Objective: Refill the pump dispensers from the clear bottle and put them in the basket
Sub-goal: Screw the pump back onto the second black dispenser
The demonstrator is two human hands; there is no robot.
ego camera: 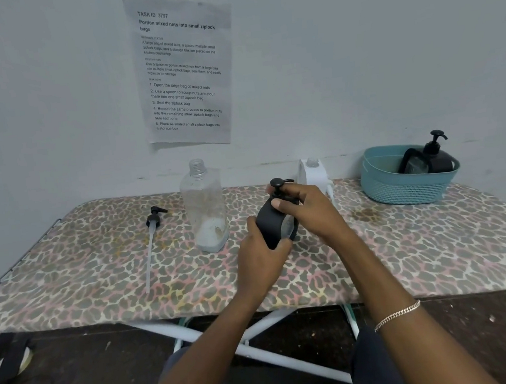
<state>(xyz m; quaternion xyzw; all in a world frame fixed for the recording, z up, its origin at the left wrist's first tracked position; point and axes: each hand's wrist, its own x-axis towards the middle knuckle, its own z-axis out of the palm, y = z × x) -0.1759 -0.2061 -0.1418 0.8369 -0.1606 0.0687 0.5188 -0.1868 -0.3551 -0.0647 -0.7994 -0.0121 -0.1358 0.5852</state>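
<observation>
We see a printed sheet stuck to the pale wall. Below it, our tabletop wears leopard-print cloth and stands on crossed white legs. A black strap lies on the dark, speckled floor.

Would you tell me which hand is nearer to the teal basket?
Right. The right hand, on the pump of the black dispenser, is left of the teal basket; the left hand grips the dispenser's body, farther left.
</observation>
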